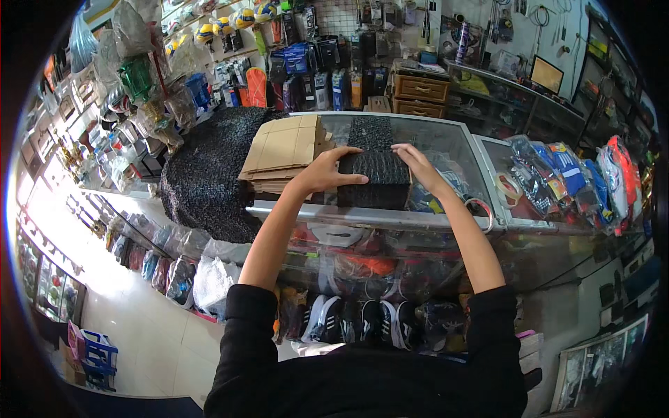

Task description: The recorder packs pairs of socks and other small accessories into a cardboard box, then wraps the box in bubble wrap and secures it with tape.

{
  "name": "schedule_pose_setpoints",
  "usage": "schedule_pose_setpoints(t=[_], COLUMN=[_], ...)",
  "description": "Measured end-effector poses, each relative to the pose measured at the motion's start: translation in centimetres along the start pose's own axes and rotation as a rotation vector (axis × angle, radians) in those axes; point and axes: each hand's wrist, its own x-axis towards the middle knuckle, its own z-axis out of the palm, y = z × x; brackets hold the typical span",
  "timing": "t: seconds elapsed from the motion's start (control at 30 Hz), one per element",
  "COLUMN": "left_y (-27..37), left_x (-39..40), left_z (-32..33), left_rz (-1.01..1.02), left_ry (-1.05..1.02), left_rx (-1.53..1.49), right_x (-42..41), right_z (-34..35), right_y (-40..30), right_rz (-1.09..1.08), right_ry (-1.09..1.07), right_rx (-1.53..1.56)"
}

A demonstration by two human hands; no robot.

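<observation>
A box-shaped package (373, 180) partly covered in black bubble wrap sits on the glass counter (339, 125). A strip of the same black bubble wrap (370, 133) runs from its far side toward the back of the counter. My left hand (329, 171) grips the package's left side, thumb on the top and fingers at the far edge. On the right side, my right hand (422, 168) holds the package, with its fingertips at the far top edge. Left of the package lies a stack of flattened cardboard boxes (282, 143).
A large black bubble wrap roll (209, 167) drapes over the counter's left end. Tape rolls (507, 189) and bagged sportswear (567, 170) lie to the right. Shoes (387, 318) show below the counter. A wooden drawer unit (420, 90) stands behind.
</observation>
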Motion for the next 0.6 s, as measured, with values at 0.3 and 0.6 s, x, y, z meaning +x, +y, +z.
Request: schedule_pose_setpoints(t=[0.3,0.6], left_y=[-1.7,1.4], left_x=[0.9,-0.8], left_z=[0.3,0.1], left_rz=[-0.034,0.212], left_ry=[-0.046,0.043], left_rx=[-0.138,-0.006], right_x=[-3.2,-2.2], right_z=[0.9,-1.2], right_y=[-1.2,-0.8], right_rz=[-0.098,0.193], right_ry=[-0.15,-0.137], right_rx=[0.054,-0.126])
